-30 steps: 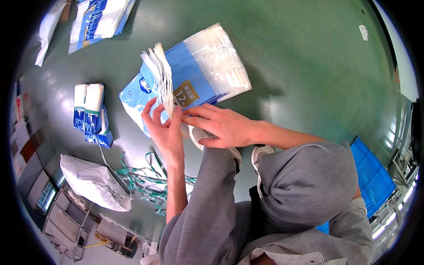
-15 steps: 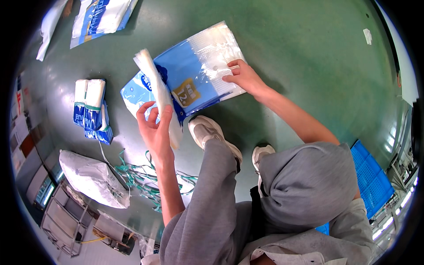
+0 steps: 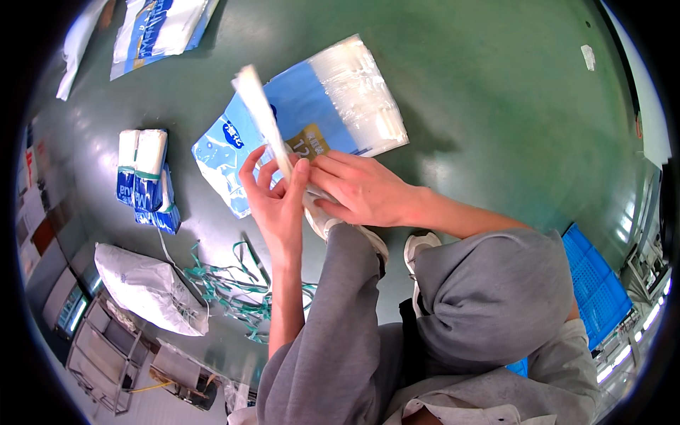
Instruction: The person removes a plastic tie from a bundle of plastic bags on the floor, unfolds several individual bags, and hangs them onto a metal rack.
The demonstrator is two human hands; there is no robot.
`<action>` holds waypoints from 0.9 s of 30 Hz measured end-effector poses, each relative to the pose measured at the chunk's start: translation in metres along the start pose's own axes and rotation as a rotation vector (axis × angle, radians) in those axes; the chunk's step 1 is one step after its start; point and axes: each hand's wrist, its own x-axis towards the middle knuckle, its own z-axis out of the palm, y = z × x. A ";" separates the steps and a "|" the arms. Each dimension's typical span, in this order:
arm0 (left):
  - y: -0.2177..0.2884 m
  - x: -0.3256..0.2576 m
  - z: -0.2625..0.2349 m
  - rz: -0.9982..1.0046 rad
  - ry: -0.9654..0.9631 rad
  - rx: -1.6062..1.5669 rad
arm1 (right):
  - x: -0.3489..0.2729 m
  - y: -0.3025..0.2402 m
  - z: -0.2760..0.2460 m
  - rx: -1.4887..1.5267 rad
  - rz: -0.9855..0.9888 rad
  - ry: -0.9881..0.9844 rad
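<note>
The left hand (image 3: 280,205) was raised with its palm turned toward the person, and its thumb and curled fingers pinched the lower end of a thin stack of flat white bags (image 3: 263,124) that stood up on edge and leaned away to the upper left. The right hand (image 3: 361,188) met it from the right, fingers stretched out side by side and pressed against the bottom of the same stack, touching the left thumb. Both hands hovered over the near edge of a large blue and clear plastic bag (image 3: 319,117) that lay flat on the green floor (image 3: 496,106), its clear end pointing toward the far side.

To the left of the big bag, well apart from it, lay a small bundle of folded blue and white bags (image 3: 147,180). Nearer the person on the left sat a crumpled white sack (image 3: 145,287), and just beside it a tangle of green straps (image 3: 237,290) spread over the floor. Another blue and white bag (image 3: 159,28) lay at the far left edge. A white shoe (image 3: 418,248) showed below the right wrist, beside the grey trouser legs. A blue crate (image 3: 598,287) stood at the right edge.
</note>
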 end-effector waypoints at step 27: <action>-0.009 0.003 0.017 -0.053 -0.028 -0.051 | -0.016 0.002 -0.001 0.000 0.220 0.119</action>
